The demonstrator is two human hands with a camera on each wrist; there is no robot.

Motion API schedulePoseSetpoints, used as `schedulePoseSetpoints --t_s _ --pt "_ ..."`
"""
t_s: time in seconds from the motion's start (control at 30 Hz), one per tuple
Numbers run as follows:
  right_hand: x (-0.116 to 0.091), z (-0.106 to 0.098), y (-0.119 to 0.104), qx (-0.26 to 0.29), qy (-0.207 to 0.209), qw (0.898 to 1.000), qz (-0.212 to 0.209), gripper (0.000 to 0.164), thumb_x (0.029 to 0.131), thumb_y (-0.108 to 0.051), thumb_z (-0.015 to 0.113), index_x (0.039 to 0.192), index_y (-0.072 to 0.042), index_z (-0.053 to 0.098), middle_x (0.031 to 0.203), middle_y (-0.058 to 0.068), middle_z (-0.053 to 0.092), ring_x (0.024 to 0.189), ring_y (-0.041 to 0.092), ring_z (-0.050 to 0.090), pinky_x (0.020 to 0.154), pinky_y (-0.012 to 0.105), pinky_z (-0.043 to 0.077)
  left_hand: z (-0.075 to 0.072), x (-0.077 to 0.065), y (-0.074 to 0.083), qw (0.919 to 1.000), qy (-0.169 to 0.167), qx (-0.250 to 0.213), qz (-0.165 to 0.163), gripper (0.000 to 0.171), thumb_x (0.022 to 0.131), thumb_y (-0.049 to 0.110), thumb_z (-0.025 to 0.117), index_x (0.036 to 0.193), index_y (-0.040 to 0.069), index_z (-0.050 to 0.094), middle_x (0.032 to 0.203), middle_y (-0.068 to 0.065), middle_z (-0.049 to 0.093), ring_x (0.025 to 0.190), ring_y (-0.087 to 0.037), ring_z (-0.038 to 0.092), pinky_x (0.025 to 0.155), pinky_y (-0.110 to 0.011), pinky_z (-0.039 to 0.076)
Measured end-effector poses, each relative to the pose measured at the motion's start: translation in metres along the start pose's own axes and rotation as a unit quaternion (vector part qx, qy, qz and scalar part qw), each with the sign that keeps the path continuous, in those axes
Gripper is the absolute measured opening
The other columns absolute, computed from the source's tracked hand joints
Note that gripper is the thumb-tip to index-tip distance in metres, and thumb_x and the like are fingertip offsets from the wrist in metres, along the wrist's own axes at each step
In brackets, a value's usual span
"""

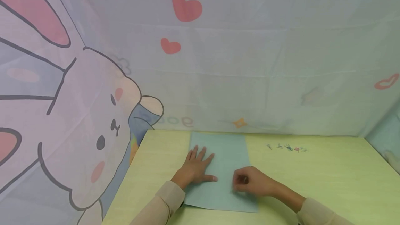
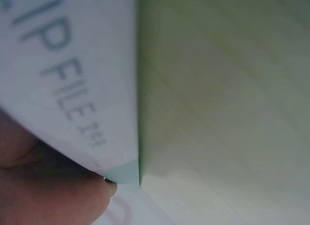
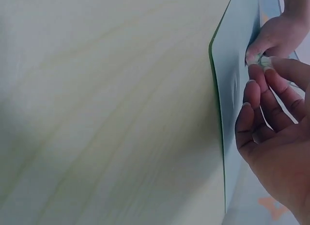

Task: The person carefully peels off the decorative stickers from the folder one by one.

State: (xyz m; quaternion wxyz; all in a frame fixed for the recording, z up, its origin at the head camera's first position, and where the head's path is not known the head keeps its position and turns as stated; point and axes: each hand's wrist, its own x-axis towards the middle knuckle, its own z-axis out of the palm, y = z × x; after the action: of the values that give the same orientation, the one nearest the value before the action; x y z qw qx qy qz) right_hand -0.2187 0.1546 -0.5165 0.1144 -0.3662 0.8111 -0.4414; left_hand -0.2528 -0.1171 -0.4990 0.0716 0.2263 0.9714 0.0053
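A pale blue file folder (image 1: 225, 193) lies on the table. My left hand (image 1: 195, 167) rests on it with the fingers spread and the thumb pointing right. The left wrist view shows part of the word "FILE" in print on the folder (image 2: 116, 113). Over the folder's right half is my right hand (image 1: 254, 181), its thumb and index finger brought together. In the right wrist view these fingertips pinch a small pale green piece (image 3: 264, 61), whose exact kind is too small to tell; the other fingers are loosely bent.
Several small colourful flower-like cutouts (image 1: 288, 147) lie in a row on the yellow-green table (image 1: 322, 176), right of the folder. A curtain (image 1: 250, 61) printed with hearts and a rabbit hangs behind the table and along its left side.
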Motion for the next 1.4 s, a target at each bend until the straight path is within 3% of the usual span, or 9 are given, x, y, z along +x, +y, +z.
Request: schedulePoseSetpoints --t_s 0.3,0.57,0.87,1.17,1.4 --pt "-0.005 -0.006 0.002 -0.006 0.021 1.0 0.005 0.01 0.096 -0.013 0.078 0.091 -0.017 0.071 0.085 -0.007 0.068 0.077 0.005 0.062 0.067 0.025 0.055 -0.001 0.0 0.0 1.0 -0.003 0.0 -0.002 0.096 0.091 0.074 0.065 0.167 0.024 0.036 0.175 -0.014 0.023 0.161 -0.045 0.01 0.128 -0.058 0.015" --pt "-0.009 -0.016 0.006 -0.018 0.067 0.997 0.017 0.012 0.098 -0.005 0.074 0.11 -0.006 0.071 0.09 -0.001 0.073 0.08 0.009 0.066 0.07 0.028 0.056 -0.002 -0.001 0.0 1.0 -0.007 0.0 -0.006 0.095 0.092 0.074 0.065 0.168 0.024 0.036 0.175 -0.014 0.022 0.162 -0.044 0.009 0.128 -0.058 0.015" --pt "-0.013 -0.03 0.004 -0.03 0.129 0.991 0.038 0.003 0.1 -0.01 0.074 0.103 -0.011 0.075 0.096 -0.001 0.073 0.088 0.011 0.067 0.073 0.028 0.057 -0.001 -0.002 0.0 0.9999 -0.006 -0.008 -0.002 0.095 0.092 0.072 0.066 0.167 0.022 0.036 0.175 -0.015 0.022 0.161 -0.045 0.009 0.128 -0.059 0.014" --pt "-0.02 -0.054 0.002 -0.04 0.175 0.983 0.034 0.008 0.104 -0.013 0.07 0.108 -0.007 0.074 0.102 0.01 0.074 0.09 0.016 0.069 0.075 0.029 0.058 -0.001 -0.001 0.001 0.9999 -0.004 -0.012 -0.001 0.095 0.092 0.072 0.066 0.168 0.023 0.036 0.175 -0.015 0.021 0.162 -0.045 0.008 0.128 -0.058 0.014" --pt "-0.024 -0.069 0.014 -0.035 0.212 0.975 0.054 0.015 0.105 -0.013 0.068 0.115 -0.005 0.076 0.105 0.007 0.076 0.091 0.029 0.072 0.077 0.028 0.058 -0.002 -0.001 0.001 0.9999 -0.005 -0.011 0.0 0.095 0.092 0.072 0.066 0.168 0.023 0.035 0.175 -0.014 0.021 0.162 -0.045 0.008 0.128 -0.058 0.014"
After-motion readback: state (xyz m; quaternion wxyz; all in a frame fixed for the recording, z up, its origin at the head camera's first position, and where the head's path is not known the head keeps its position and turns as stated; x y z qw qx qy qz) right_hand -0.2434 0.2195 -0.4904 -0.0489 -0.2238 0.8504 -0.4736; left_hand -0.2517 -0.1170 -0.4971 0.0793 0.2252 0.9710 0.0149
